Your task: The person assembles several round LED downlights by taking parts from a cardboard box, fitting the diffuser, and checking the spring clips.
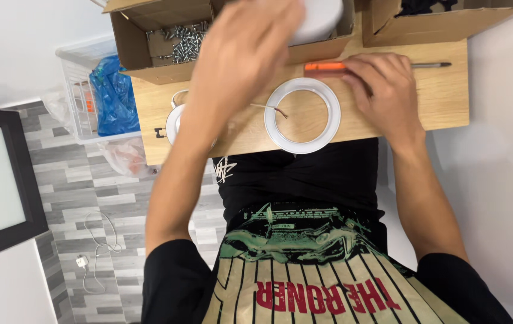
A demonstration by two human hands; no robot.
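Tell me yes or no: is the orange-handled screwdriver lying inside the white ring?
No: the screwdriver lies on the wooden table beyond the white ring, under the right hand.

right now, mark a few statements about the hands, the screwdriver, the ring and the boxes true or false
1. The right hand rests on the orange-handled screwdriver. True.
2. The white ring lies flat on the wooden table. True.
3. The left hand presses on the white ring. False: it is raised near the cardboard box, apart from the ring.
4. That cardboard box holds fruit. False: it holds metal screws.
5. The blue bag sits on the table. False: it is in a clear bin beside it.
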